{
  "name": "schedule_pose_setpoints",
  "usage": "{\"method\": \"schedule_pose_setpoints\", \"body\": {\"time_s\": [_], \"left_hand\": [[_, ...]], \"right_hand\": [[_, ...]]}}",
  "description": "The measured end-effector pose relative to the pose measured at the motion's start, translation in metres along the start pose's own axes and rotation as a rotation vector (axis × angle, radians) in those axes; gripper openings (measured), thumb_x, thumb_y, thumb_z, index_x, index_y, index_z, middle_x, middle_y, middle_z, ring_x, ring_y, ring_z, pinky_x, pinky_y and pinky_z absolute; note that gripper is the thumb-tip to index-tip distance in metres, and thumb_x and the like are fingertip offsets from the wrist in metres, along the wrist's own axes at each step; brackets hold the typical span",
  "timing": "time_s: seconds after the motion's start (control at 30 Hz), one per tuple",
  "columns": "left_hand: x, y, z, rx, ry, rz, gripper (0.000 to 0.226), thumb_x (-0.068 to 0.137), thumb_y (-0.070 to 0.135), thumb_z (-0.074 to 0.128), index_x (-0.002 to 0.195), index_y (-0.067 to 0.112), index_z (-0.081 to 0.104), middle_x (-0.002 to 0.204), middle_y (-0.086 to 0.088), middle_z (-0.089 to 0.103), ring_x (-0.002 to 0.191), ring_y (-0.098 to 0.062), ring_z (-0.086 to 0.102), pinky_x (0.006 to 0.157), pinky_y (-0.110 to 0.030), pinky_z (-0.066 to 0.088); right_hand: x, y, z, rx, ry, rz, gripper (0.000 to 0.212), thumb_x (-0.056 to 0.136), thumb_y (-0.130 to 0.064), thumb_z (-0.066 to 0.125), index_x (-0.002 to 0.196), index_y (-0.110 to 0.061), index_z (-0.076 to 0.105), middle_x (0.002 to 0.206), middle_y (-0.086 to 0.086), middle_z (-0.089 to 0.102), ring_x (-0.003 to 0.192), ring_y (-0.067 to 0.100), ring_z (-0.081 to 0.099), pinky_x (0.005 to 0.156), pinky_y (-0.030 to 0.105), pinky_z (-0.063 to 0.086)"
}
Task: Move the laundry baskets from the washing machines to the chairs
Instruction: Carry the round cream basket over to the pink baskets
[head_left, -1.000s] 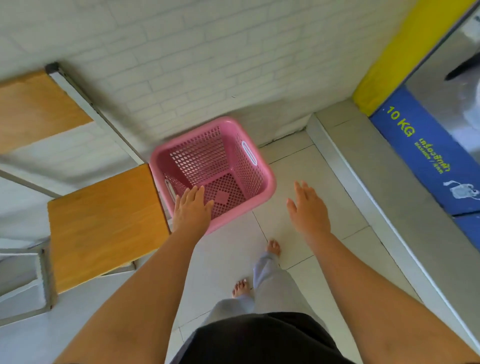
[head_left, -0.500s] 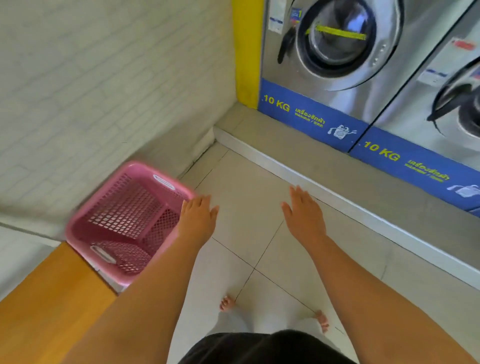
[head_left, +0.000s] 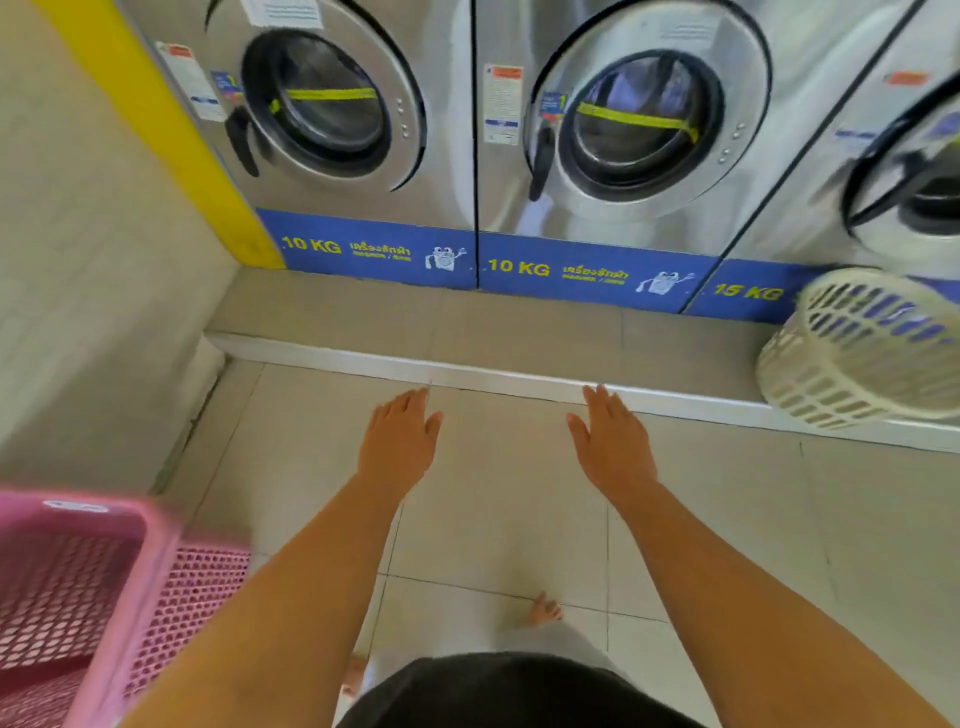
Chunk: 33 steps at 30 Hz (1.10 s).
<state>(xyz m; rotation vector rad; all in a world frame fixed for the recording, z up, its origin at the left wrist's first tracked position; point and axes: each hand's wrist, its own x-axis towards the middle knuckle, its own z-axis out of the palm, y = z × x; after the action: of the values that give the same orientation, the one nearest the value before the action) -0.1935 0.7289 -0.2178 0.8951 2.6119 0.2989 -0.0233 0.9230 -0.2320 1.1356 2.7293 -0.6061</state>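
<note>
A pink perforated laundry basket (head_left: 156, 561) sits at the lower left edge of the head view, apart from both hands. A round cream laundry basket (head_left: 857, 353) stands tilted on the raised step at the right, in front of the 15 KG washing machine (head_left: 904, 171). My left hand (head_left: 397, 441) and my right hand (head_left: 613, 441) are stretched out over the tiled floor, palms down, fingers apart, holding nothing. Both hands are well to the left of the cream basket.
Two steel 10 KG washing machines (head_left: 363, 130) face me behind a raised tiled step (head_left: 467, 332) with a white edge. A white brick wall (head_left: 78, 260) and a yellow column (head_left: 156, 114) close off the left. My bare foot (head_left: 540, 610) is on the floor tiles.
The view has swung right from the chair and pink basket to the washing machines. My left hand has left the pink basket. The cream basket has come into view.
</note>
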Motion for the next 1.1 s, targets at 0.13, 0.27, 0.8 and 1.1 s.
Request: {"method": "schedule_pose_setpoints", "body": {"time_s": [0.13,0.27,0.8,1.1], "left_hand": [[0.026,0.086,0.022,0.004,-0.042,0.098,0.053,0.102,0.037,0.034,0.148,0.011,0.032,0.150,-0.010,0.040,0.138,-0.029,0.037,0.115,-0.039,0.027],[0.048,0.162,0.042,0.015,-0.096,0.207,0.052,0.101,0.037,0.038,0.148,0.014,0.033,0.149,-0.010,0.042,0.135,-0.030,0.041,0.112,-0.042,0.032],[0.201,0.435,0.120,0.105,-0.242,0.531,0.050,0.098,0.026,0.045,0.144,0.010,0.039,0.144,-0.014,0.045,0.131,-0.032,0.043,0.108,-0.038,0.034],[0.279,0.562,0.148,0.129,-0.315,0.555,0.050,0.099,0.028,0.044,0.146,0.013,0.036,0.144,-0.013,0.044,0.131,-0.032,0.042,0.107,-0.041,0.034]], "right_hand": [[-0.005,0.080,-0.029,0.045,0.059,0.122,0.057,0.101,-0.042,0.031,0.151,-0.014,0.024,0.159,0.007,0.024,0.146,0.025,0.022,0.118,0.039,0.021],[-0.012,0.147,-0.051,0.124,0.101,0.273,0.058,0.101,-0.042,0.029,0.152,-0.016,0.022,0.160,0.006,0.021,0.146,0.024,0.022,0.119,0.038,0.021],[0.056,0.376,-0.122,0.242,0.186,0.698,0.054,0.100,-0.039,0.035,0.149,-0.016,0.027,0.158,0.005,0.027,0.145,0.025,0.026,0.117,0.043,0.022],[0.128,0.487,-0.163,0.295,0.223,0.769,0.053,0.099,-0.036,0.041,0.146,-0.013,0.032,0.152,0.008,0.037,0.140,0.029,0.033,0.114,0.047,0.028]]}}
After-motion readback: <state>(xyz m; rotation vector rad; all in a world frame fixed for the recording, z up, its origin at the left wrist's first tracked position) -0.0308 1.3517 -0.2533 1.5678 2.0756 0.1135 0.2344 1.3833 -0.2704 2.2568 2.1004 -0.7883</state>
